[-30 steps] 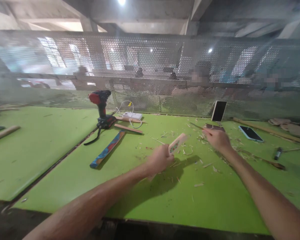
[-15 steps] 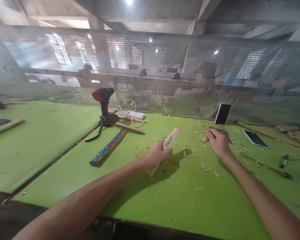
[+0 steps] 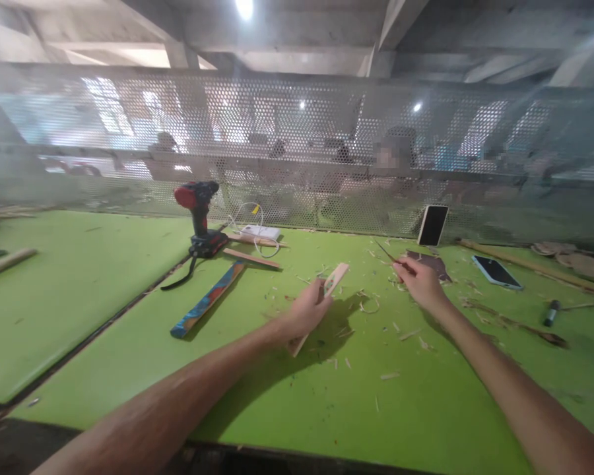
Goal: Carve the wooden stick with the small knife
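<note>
My left hand point(image 3: 307, 309) is closed around a flat, pale wooden strip point(image 3: 337, 277), which slants away from me above the table. A small green marking shows near its upper part, and its lower end sticks out below my palm. In my right hand point(image 3: 422, 282) is a slim, dark, pointed tool point(image 3: 387, 251), pinched between the fingers with its tip toward the far left. Its exact kind is too small to make out. A gap separates the tool from the strip. Beneath my right hand lies a dark brown flat piece point(image 3: 431, 262), partly hidden.
Wood shavings litter the green table point(image 3: 356, 422). A red-and-black cordless drill point(image 3: 201, 218) stands left, near a blue patterned strip point(image 3: 208, 300). A propped phone point(image 3: 432, 225), a flat phone point(image 3: 496, 272) and a wooden spoon point(image 3: 534, 330) sit right. A perforated screen point(image 3: 297, 191) stands behind; people are beyond.
My right hand now has the thin tool raised with its point showing toward the far left. The view has shifted slightly, and the strip is still in my left hand, turned a little.
</note>
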{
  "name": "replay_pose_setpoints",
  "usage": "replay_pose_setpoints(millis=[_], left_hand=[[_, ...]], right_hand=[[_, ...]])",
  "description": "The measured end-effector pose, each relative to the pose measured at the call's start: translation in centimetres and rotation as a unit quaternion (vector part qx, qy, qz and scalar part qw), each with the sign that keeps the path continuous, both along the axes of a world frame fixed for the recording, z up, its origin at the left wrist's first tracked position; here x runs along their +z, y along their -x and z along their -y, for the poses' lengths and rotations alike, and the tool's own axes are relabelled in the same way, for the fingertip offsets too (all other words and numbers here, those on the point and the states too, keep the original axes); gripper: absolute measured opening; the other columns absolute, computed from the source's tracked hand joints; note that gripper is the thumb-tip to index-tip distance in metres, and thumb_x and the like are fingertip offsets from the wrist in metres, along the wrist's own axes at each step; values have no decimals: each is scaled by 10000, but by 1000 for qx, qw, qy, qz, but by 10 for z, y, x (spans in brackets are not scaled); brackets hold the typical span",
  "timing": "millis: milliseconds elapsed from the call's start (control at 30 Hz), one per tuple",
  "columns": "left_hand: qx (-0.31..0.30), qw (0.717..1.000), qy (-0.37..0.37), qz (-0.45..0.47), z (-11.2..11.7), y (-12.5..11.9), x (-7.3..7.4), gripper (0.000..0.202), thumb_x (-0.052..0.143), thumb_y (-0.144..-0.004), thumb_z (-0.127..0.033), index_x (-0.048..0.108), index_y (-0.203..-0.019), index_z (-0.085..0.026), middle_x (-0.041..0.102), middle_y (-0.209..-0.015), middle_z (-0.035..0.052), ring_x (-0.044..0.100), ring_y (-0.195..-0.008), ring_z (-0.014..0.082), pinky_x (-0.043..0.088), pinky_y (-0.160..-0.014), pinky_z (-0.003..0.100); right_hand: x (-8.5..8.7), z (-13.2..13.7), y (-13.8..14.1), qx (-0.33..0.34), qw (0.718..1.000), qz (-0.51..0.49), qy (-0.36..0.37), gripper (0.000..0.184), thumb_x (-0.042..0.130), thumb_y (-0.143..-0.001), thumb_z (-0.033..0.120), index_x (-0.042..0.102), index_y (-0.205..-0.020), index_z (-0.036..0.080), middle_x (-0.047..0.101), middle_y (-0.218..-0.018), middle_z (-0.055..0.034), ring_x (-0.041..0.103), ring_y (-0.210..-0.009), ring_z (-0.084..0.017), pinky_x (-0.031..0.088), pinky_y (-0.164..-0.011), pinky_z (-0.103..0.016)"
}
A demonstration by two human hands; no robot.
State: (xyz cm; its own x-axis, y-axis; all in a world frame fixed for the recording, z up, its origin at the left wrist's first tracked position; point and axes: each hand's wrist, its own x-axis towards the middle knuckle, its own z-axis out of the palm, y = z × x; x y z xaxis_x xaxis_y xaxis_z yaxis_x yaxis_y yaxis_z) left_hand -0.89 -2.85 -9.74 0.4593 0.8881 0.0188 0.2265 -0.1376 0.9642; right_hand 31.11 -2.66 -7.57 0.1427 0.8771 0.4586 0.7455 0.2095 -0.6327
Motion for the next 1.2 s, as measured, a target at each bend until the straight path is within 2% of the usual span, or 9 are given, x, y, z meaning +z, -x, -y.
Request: replay_pose_setpoints(millis=[167, 333, 400, 533, 700, 800, 900, 1000, 1200], left_hand=[[-35, 999, -11, 4, 0, 0, 7, 275, 524, -1008, -295, 623, -1180, -105, 598, -887, 41, 535, -659, 140, 485, -566, 259], [-24, 994, 58, 89, 0, 5, 17, 432, 523, -998, -294, 528, -1402, -142, 655, -890, 32, 593, -694, 144, 506, -616, 260], [-37, 984, 102, 143, -1, 8, 19, 475, 565, -961, -293, 502, -1413, -161, 671, -882, 30, 614, -711, 150, 521, -634, 267], [-46, 962, 157, 219, -6, 13, 24, 453, 699, -831, -266, 572, -1249, -147, 662, -811, 23, 601, -666, 140, 500, -606, 253], [-22, 948, 117, 295, -10, 19, 40, 265, 753, -752, -244, 624, -958, -139, 619, -715, 0, 557, -587, 109, 468, -551, 230], [-1, 941, 97, 323, -10, 23, 52, 259, 796, -734, -253, 559, -788, -165, 559, -615, -37, 507, -513, 79, 427, -493, 203], [16, 936, 104, 336, -6, 27, 63, 426, 828, -736, -278, 416, -652, -212, 357, -472, -113, 330, -387, 36, 266, -372, 169], [-1, 936, 108, 335, 2, 28, 70, 486, 821, -768, -305, 362, -629, -229, 274, -430, -133, 227, -341, 26, 160, -323, 168], [-42, 916, 91, 389, 12, 32, 79, 388, 788, -772, -278, 414, -676, -233, 279, -405, -135, 178, -326, 40, 149, -298, 169]], right_hand=[[0, -1, 0, -2, 1000, 5, 5, 826, 489, -814, 924, 745, -982, 157, 595, -615, -39, 429, -467, -135, 301, -423, -270], [0, 3, 5, 8, 1000, -19, 11, 781, 533, -820, 897, 742, -999, 166, 601, -628, -28, 434, -477, -129, 301, -424, -256], [0, 5, 7, 10, 1000, -26, 8, 770, 539, -819, 895, 736, -991, 170, 596, -624, -22, 433, -477, -127, 304, -422, -254], [0, 8, 8, 18, 999, -31, 6, 714, 555, -841, 864, 734, -965, 183, 587, -611, -17, 433, -473, -130, 308, -417, -259], [-2, 7, 9, 17, 1000, -19, 5, 595, 565, -914, 758, 737, -960, 190, 594, -602, -22, 436, -466, -139, 309, -428, -272], [-1, 5, 11, 7, 1000, 1, 4, 564, 562, -929, 714, 737, -948, 177, 608, -614, -33, 475, -506, -158, 339, -473, -286], [0, 5, 12, 7, 1000, 10, 4, 542, 562, -933, 689, 735, -949, 176, 624, -627, -41, 495, -522, -169, 353, -490, -294], [0, 5, 12, 10, 1000, 12, 12, 530, 559, -940, 678, 738, -970, 180, 629, -626, -43, 482, -497, -165, 339, -469, -293], [0, 4, 13, 3, 1000, 14, 0, 522, 562, -931, 686, 741, -945, 196, 629, -627, -46, 513, -521, -181, 360, -488, -304]])
